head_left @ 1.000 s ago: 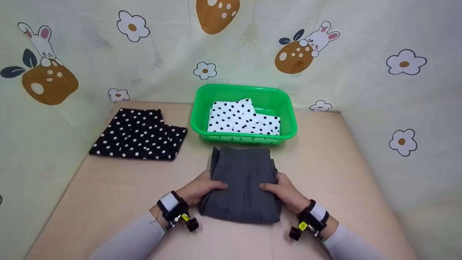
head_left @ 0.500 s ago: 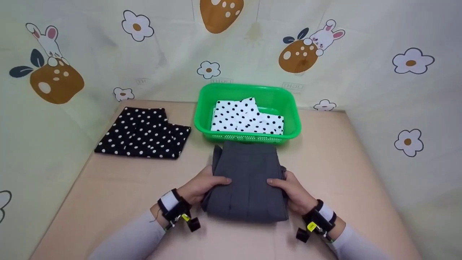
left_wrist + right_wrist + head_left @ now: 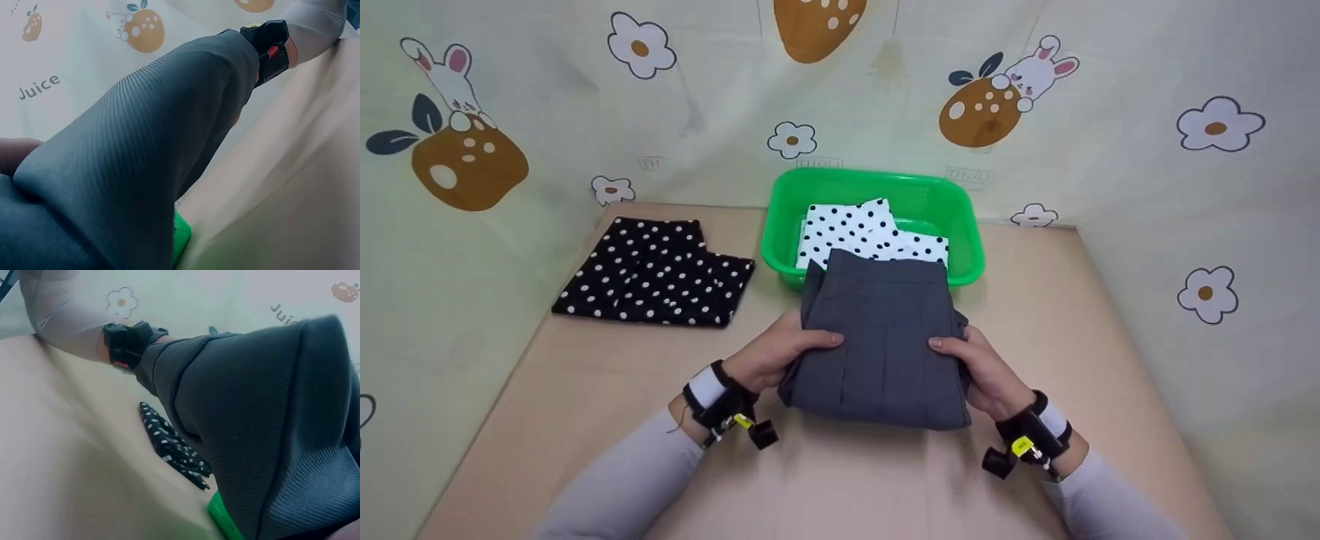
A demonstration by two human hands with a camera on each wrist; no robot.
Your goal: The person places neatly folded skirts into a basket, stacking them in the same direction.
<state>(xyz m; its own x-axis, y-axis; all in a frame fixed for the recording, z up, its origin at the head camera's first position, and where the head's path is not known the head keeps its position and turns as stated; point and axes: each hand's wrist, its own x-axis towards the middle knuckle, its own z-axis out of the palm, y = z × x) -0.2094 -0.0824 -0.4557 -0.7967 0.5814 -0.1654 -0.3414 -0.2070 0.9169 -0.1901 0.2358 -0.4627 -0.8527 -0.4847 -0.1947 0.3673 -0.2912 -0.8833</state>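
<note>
Pale fabric wall [image 3: 705,90], printed with rabbits, fruit and flowers, behind a beige-covered desk [image 3: 847,480]. Contents, left to right:

Black garment with white polka dots [image 3: 656,274], folded, flat on the desk.

My left hand [image 3: 771,354], strapped at the wrist, gripping the left edge of the grey garment; thumb on top, other fingers mostly hidden.

Green basket [image 3: 870,178], perforated plastic, on the desk near the wall; inside, one folded white garment with black polka dots [image 3: 847,229].

Dark grey garment [image 3: 885,345], folded, held above the desk between my hands, its far edge covering part of the basket's near rim; contact cannot be told.

My right hand [image 3: 994,371], likewise strapped, gripping the grey garment's right edge, thumb on top.
</note>
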